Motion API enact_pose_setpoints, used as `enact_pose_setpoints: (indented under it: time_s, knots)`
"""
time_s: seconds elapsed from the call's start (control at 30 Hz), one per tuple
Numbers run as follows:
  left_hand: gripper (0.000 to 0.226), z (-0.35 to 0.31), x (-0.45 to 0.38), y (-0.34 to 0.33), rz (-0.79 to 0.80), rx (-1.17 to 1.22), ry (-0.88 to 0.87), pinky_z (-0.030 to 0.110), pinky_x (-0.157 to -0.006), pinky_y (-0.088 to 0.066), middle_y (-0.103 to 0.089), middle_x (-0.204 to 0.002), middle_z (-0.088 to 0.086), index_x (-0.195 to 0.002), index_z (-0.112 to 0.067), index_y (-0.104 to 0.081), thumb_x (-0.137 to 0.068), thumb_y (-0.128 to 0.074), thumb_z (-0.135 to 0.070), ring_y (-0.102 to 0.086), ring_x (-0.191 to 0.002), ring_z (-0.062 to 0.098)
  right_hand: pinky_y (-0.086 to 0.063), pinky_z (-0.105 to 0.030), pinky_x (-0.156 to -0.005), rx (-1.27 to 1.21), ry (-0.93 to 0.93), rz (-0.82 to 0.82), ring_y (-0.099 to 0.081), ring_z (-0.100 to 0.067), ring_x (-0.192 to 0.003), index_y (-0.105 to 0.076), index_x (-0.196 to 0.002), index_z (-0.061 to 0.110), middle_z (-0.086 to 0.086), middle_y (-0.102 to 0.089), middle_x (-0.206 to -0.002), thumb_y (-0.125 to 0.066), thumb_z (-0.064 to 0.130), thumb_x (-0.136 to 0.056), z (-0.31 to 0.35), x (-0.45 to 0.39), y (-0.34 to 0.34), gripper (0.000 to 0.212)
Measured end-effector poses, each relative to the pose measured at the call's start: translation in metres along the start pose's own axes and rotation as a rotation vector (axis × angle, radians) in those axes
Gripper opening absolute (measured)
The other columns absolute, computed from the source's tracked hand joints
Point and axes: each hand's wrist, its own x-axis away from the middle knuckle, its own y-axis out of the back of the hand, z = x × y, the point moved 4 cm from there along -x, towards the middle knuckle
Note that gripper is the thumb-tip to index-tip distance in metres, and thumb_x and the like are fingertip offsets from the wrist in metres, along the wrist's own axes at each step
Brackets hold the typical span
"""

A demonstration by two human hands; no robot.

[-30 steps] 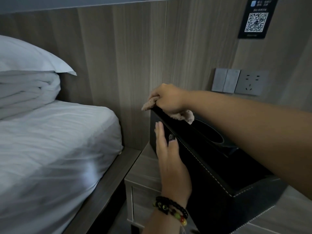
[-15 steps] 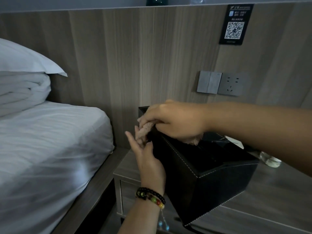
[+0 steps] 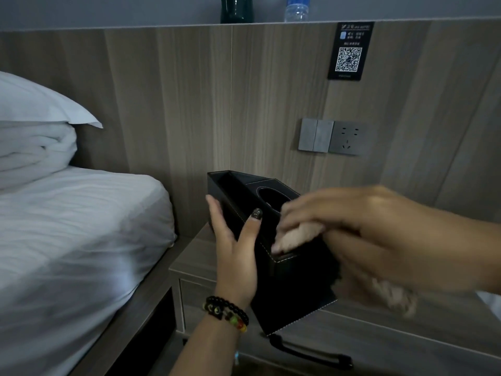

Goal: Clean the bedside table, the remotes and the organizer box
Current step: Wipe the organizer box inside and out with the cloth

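Head view, looking down at a grey wood-grain bedside worktop (image 3: 198, 256) set against a wood-panelled wall (image 3: 189, 104). Black leather-look organizer box with white stitching (image 3: 292, 283) on that worktop, angled with one corner toward the camera, a long open slot at its far left side and a round opening in its top panel. Left hand (image 3: 234, 248) pressed flat against the box's left wall, fingers straight, thumb with a dark painted nail laid over the top edge; grip open, bracing rather than clasping. Beaded bracelet in black with green, orange and red beads (image 3: 226, 313) round that wrist. Right hand (image 3: 352, 226) reaching in from the right, smeared by motion blur, fingers curled over a beige fluffy cloth (image 3: 295, 237) on the box's top near its front edge; grip closed on the cloth, though the exact fingerhold hard to read through the blur. More of the same cloth apparently hanging below the forearm at the right.

Black strap-like handle (image 3: 311, 351) lying at the worktop's front, just below the box. White made bed (image 3: 81, 240) to the left, with a white pillow (image 3: 40, 104) atop folded white bedding (image 3: 35, 150). Grey switch plate and socket (image 3: 329, 137) on the wall above the box, a black QR-code placard (image 3: 349, 51) higher up, and on the ledge above, a dark green bottle (image 3: 236, 9) beside a clear plastic bottle with a blue label (image 3: 297, 8).
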Motion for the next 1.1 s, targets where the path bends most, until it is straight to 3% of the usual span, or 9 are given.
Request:
enact_pose_setpoints:
  time_s: [0.1, 0.2, 0.33, 0.43, 0.5, 0.63, 0.73, 0.93, 1.1]
  knots:
    - [0.101, 0.005, 0.002, -0.002, 0.064, 0.017, -0.002, 0.044, -0.116, -0.027, -0.026, -0.157, -0.005, -0.148, -0.043, -0.02, -0.058, -0.065, -0.053, -0.031, -0.142, 0.014, -0.037, -0.01, -0.1, -0.069, -0.11, -0.133, -0.053, 0.005, -0.118, -0.067, -0.118, 0.025, 0.014, -0.064, -0.12, -0.046, 0.005, -0.082, -0.017, 0.006, 0.009, 0.046]
    - [0.097, 0.007, -0.005, 0.002, 0.04, -0.016, 0.014, 0.045, -0.112, -0.034, -0.037, -0.152, 0.0, -0.148, -0.034, -0.03, -0.057, -0.065, -0.045, -0.041, -0.136, 0.02, -0.035, -0.01, -0.102, -0.024, -0.152, -0.235, -0.054, -0.005, -0.12, -0.065, -0.121, 0.018, 0.003, -0.065, -0.123, -0.045, 0.0, -0.083, -0.018, -0.012, -0.006, 0.047]
    - [0.075, 0.006, -0.01, 0.007, 0.065, -0.079, 0.012, 0.029, -0.098, -0.046, -0.044, -0.147, 0.002, -0.147, -0.024, -0.036, -0.077, -0.064, -0.023, -0.05, -0.126, 0.014, -0.03, 0.005, -0.089, -0.119, -0.214, -0.232, -0.051, -0.005, -0.116, -0.058, -0.131, 0.013, -0.003, -0.062, -0.129, -0.046, -0.006, -0.087, -0.015, -0.038, -0.035, 0.05]
    - [0.065, 0.007, -0.013, 0.014, 0.023, -0.084, 0.034, 0.009, -0.069, -0.05, -0.052, -0.138, -0.003, -0.146, -0.027, -0.037, -0.087, -0.06, -0.01, -0.058, -0.108, 0.0, -0.039, -0.008, -0.09, -0.165, -0.302, -0.132, -0.054, -0.008, -0.116, -0.05, -0.136, 0.02, 0.004, -0.061, -0.129, -0.045, 0.001, -0.089, -0.023, -0.044, -0.04, 0.05]
    - [0.066, 0.007, -0.015, 0.017, 0.036, -0.101, 0.053, 0.007, -0.064, -0.049, -0.054, -0.135, -0.003, -0.146, -0.026, -0.038, -0.087, -0.06, -0.008, -0.061, -0.105, 0.001, -0.043, -0.015, -0.088, -0.17, -0.31, -0.094, -0.058, -0.008, -0.108, -0.056, -0.129, 0.021, 0.004, -0.065, -0.119, -0.045, 0.001, -0.088, -0.026, -0.043, -0.038, 0.047]
    - [0.078, 0.003, -0.016, 0.02, 0.069, -0.126, 0.044, 0.019, -0.084, -0.052, -0.053, -0.138, -0.003, -0.144, -0.028, -0.041, -0.073, -0.071, -0.021, -0.056, -0.119, 0.009, -0.043, -0.005, -0.077, -0.155, -0.338, -0.034, -0.058, -0.001, -0.091, -0.065, -0.118, 0.021, 0.01, -0.067, -0.102, -0.045, -0.002, -0.087, -0.036, -0.039, -0.034, 0.044]
    - [0.096, 0.0, -0.015, 0.021, 0.054, -0.173, 0.049, 0.038, -0.105, -0.044, -0.049, -0.141, -0.005, -0.142, -0.031, -0.043, -0.051, -0.071, -0.039, -0.049, -0.127, 0.013, -0.042, -0.006, -0.081, -0.127, -0.415, -0.022, -0.059, -0.003, -0.101, -0.067, -0.117, 0.023, 0.008, -0.068, -0.108, -0.044, -0.002, -0.087, -0.049, -0.031, -0.031, 0.045]
    - [0.099, 0.001, -0.018, 0.021, 0.06, -0.169, 0.086, 0.038, -0.106, -0.043, -0.052, -0.14, -0.004, -0.14, -0.03, -0.047, -0.045, -0.071, -0.043, -0.049, -0.129, 0.015, -0.044, -0.02, -0.085, 0.019, -0.601, -0.002, -0.059, -0.014, -0.107, -0.066, -0.118, 0.024, 0.002, -0.069, -0.114, -0.044, 0.0, -0.088, -0.088, 0.0, -0.03, 0.044]
    - [0.086, 0.003, -0.019, 0.023, 0.115, -0.081, 0.13, 0.032, -0.095, -0.048, -0.06, -0.13, 0.001, -0.138, -0.029, -0.049, -0.054, -0.07, -0.03, -0.058, -0.118, 0.013, -0.037, -0.017, -0.086, 0.008, -0.712, -0.245, -0.058, -0.021, -0.114, -0.066, -0.121, 0.023, 0.0, -0.069, -0.117, -0.047, 0.001, -0.088, -0.103, 0.026, -0.013, 0.044]
